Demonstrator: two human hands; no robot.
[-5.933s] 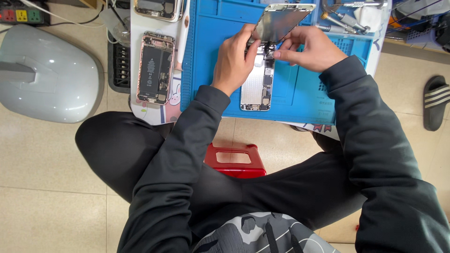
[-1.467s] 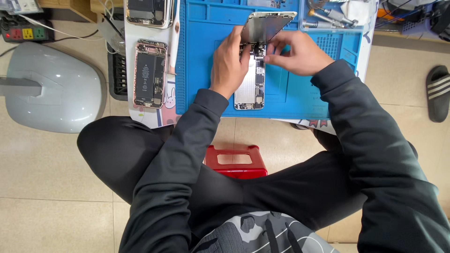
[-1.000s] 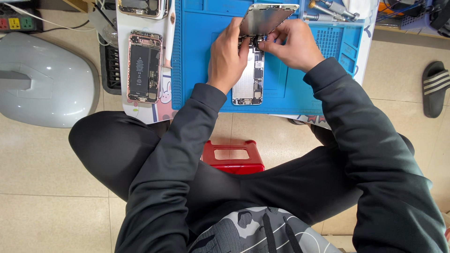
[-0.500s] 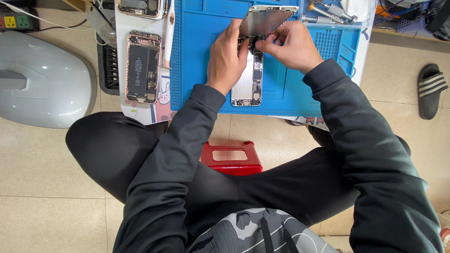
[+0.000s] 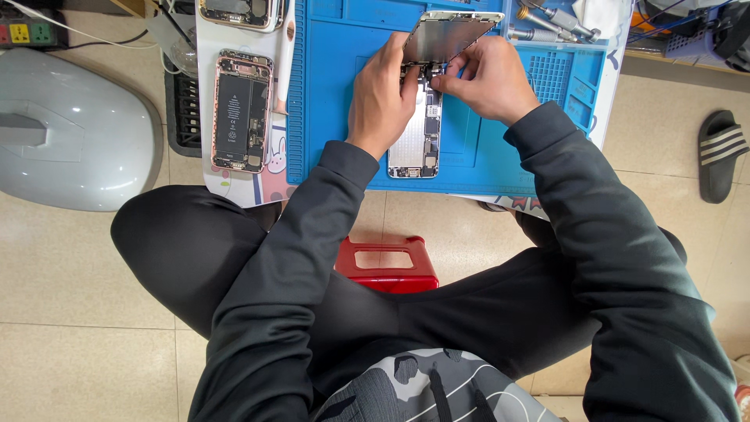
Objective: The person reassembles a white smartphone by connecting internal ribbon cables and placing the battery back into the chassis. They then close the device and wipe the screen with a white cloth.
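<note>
Head view: lifted grey screen panel (image 5: 451, 35) is pinched by left hand (image 5: 384, 94); right hand (image 5: 486, 76) fingertips are closed near silver opened phone body (image 5: 418, 133), where gentle, steady support is advised.

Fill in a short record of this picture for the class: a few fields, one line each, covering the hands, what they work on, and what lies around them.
Left hand: left hand rests on the opened phone, fingers by the lifted screen panel
Right hand: right hand pinches at the panel's lower edge
Work surface: blue mat
Beside the mat: second opened phone, back side up
Upper right of the mat: metal tools
Floor: red stool, black sandal, grey dome-shaped casing
</note>
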